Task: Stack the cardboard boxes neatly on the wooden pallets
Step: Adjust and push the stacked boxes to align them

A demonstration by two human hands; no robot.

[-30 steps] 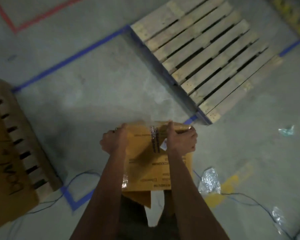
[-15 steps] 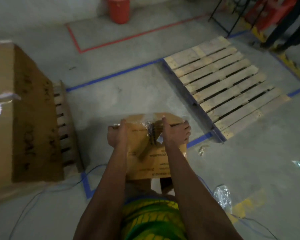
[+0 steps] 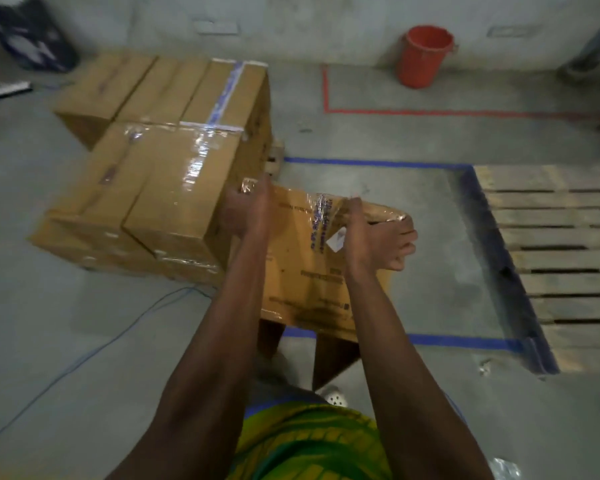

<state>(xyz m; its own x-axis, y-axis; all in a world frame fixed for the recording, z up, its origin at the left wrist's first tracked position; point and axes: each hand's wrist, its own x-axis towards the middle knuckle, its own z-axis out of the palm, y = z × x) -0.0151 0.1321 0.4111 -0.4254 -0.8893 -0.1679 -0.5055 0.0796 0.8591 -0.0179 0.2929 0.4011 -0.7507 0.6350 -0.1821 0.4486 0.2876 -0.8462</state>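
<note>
I carry a taped cardboard box (image 3: pixel 302 258) in front of my body, its loose bottom flaps hanging down. My left hand (image 3: pixel 246 211) grips its far left corner. My right hand (image 3: pixel 378 240) grips its far right edge, fingers curled over the top. Just left of the carried box stands a stack of several taped cardboard boxes (image 3: pixel 167 168) on a pallet whose wooden corner (image 3: pixel 274 157) peeks out behind. A bare wooden pallet (image 3: pixel 561 258) lies on the floor at the right.
A red bucket (image 3: pixel 425 55) stands by the far wall, inside red floor tape. Blue floor tape (image 3: pixel 378 163) outlines the bay between the pallets. A thin blue cable (image 3: pixel 111 337) trails across the concrete at the left. Dark clutter (image 3: pixel 32 39) sits at the top left.
My view has swung left, towards the stacked boxes, which now stand right beside the carried box. The bare pallet has slid to the right edge. Both hands keep their hold.
</note>
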